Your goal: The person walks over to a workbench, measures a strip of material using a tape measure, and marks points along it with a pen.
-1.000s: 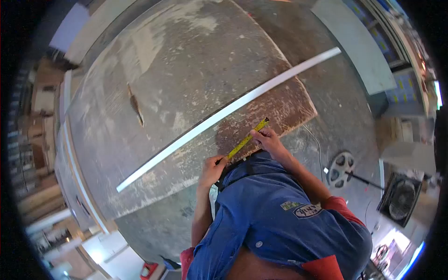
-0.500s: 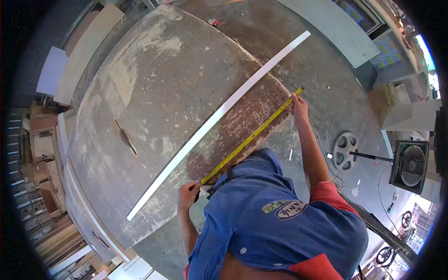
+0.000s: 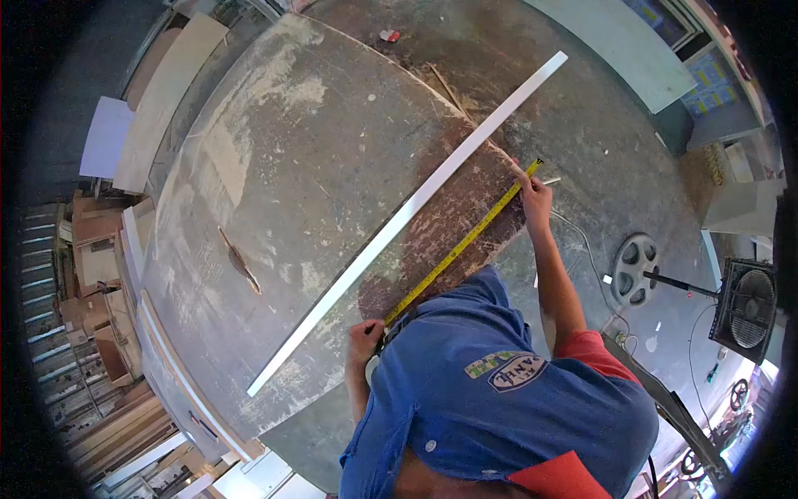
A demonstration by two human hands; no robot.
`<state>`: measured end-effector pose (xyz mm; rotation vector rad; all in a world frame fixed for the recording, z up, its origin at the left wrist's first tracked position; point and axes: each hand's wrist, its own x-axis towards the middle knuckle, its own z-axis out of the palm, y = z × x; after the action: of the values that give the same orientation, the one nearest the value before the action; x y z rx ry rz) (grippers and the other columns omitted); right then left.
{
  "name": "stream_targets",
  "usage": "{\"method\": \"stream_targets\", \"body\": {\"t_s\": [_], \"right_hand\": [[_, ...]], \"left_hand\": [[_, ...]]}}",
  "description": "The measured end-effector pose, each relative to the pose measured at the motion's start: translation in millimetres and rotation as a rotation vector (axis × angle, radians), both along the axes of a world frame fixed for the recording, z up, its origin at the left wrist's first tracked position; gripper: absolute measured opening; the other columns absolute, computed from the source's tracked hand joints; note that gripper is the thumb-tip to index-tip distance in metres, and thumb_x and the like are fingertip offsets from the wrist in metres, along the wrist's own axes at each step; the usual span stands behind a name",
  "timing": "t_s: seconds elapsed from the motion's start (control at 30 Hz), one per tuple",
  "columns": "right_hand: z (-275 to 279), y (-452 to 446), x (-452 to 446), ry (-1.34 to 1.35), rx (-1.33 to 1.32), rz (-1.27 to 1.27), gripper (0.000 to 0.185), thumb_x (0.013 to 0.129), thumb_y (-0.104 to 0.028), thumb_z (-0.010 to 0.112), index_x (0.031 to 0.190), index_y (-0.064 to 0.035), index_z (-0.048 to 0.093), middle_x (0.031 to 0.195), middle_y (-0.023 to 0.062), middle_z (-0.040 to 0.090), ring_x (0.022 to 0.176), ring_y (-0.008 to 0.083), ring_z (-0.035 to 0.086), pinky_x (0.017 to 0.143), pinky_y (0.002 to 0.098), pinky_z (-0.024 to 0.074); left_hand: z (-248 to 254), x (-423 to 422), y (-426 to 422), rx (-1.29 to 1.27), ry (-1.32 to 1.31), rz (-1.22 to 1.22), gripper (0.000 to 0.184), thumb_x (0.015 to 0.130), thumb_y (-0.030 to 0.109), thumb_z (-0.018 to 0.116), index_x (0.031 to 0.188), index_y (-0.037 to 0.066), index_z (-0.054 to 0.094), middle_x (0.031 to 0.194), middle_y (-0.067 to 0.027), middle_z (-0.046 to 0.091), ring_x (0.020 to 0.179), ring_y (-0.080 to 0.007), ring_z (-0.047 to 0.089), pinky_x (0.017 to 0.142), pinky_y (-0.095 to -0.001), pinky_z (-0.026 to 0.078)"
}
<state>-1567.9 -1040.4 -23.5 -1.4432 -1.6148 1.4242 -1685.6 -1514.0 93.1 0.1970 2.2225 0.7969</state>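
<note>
A yellow tape measure [image 3: 453,254] is stretched out above the near part of the worn table [image 3: 283,125]. My left hand [image 3: 363,339] is closed round its case end, close to my blue shirt. Near the tape's free end, by the table's right corner, my right hand [image 3: 534,196] pinches the blade, and a short length sticks out past the fingers. A long white strip [image 3: 407,213] lies diagonally across the table beyond the tape, its upper end reaching past the table edge.
A thin pointed tool [image 3: 238,260] lies on the table. On the floor to the right stand a round stand base [image 3: 634,269] and a fan [image 3: 752,308]. Wood pieces [image 3: 104,424] are stacked at left; boards [image 3: 170,104] lie upper left.
The yellow blade has been drawn out much longer. My right hand has moved up and right to the table's corner, and my left hand has moved down and slightly left.
</note>
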Motion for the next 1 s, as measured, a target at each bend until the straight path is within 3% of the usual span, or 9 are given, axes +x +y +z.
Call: {"method": "stream_targets", "body": {"t_s": [0.23,0.53,0.63,0.87,1.0], "right_hand": [[19,-7,-6,-0.034,0.023,-0.012,0.036,0.096,-0.03,0.064,0.083,0.0031,0.068,0.061,-0.0007,0.052,0.057,0.0071,0.045,0.051,0.0274,0.0347],[16,-5,-5,-0.031,0.022,-0.03,0.037,0.096,-0.032,0.063,0.081,0.0021,0.068,0.061,-0.0034,0.048,0.055,0.0058,0.039,0.05,0.0261,0.0301],[32,-10,-8,-0.039,-0.01,-0.028,0.036,0.096,-0.033,0.063,0.088,0.0014,0.072,0.062,-0.0031,0.051,0.058,0.0064,0.041,0.052,0.0258,0.0308],[25,-9,-6,-0.041,0.012,-0.029,0.039,0.099,-0.033,0.06,0.084,0.0019,0.07,0.062,-0.0034,0.05,0.057,0.0058,0.041,0.052,0.0257,0.0308],[21,-4,-2,-0.025,0.005,0.007,0.039,0.098,-0.035,0.059,0.087,0.0016,0.068,0.059,0.0012,0.052,0.055,0.009,0.045,0.052,0.0296,0.036]], "left_hand": [[3,3,9,-0.068,-0.083,-0.016,0.026,0.09,0.025,0.066,0.1,0.002,0.073,0.086,-0.0121,0.073,0.081,-0.0157,0.068,0.073,-0.0309,0.051],[-11,5,8,-0.062,-0.028,-0.068,0.029,0.091,0.027,0.065,0.104,0.003,0.073,0.093,-0.0152,0.074,0.088,-0.02,0.07,0.079,-0.0324,0.052],[-5,4,11,-0.071,-0.086,-0.029,0.029,0.091,0.027,0.065,0.105,0.003,0.073,0.094,-0.0155,0.074,0.088,-0.0201,0.07,0.08,-0.0324,0.052],[-10,10,7,-0.004,0.004,-0.02,0.031,0.091,0.028,0.065,0.102,0.0,0.072,0.087,-0.0149,0.074,0.081,-0.016,0.068,0.073,-0.0322,0.051],[-19,6,-1,0.019,0.021,0.044,0.031,0.09,0.029,0.065,0.096,-0.001,0.072,0.076,-0.0109,0.071,0.072,-0.0131,0.063,0.066,-0.0316,0.049]]}}
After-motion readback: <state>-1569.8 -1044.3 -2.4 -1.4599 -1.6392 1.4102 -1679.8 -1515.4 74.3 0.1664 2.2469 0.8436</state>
